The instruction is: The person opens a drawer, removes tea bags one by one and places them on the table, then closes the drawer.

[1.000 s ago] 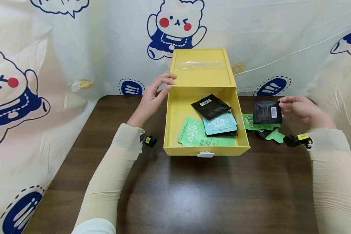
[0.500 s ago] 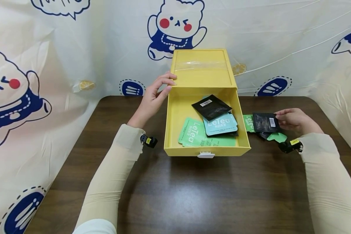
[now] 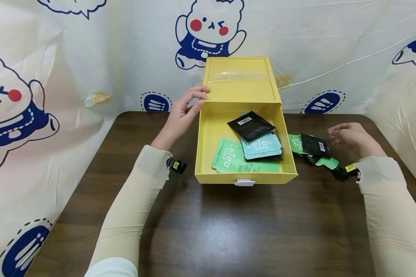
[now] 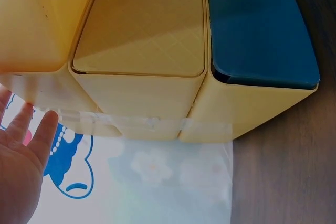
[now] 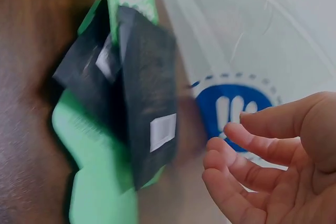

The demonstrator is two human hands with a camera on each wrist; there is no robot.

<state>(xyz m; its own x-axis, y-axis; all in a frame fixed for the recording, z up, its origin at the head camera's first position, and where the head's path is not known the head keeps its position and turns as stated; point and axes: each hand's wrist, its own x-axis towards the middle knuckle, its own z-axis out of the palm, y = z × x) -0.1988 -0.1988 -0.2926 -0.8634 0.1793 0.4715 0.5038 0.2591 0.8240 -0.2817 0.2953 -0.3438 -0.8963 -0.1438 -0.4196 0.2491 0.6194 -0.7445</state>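
In the head view, my left hand (image 3: 180, 117) rests its fingertips against the left edge of a yellow drawer box (image 3: 242, 82). The box's top drawer (image 3: 203, 146) is pulled out. Inside lie a black sachet (image 3: 251, 126), a light-blue LeTea packet (image 3: 261, 146) and green LeTea packets (image 3: 227, 157). To the right, my right hand (image 3: 355, 138) hovers with loosely bent fingers and nothing between them. Beside it, a black sachet (image 5: 149, 93) with a white label lies on a small pile of black sachets and green packets (image 5: 102, 192).
A dark wooden table (image 3: 249, 231) bears the box. The left wrist view shows more drawers below, with one blue side (image 4: 262, 30). A printed sheet (image 3: 142, 50) hangs behind and around the table.
My right hand lowered the black sachet onto the pile right of the box and let go of it. It is now slightly apart from the sachet. My left hand stayed put.
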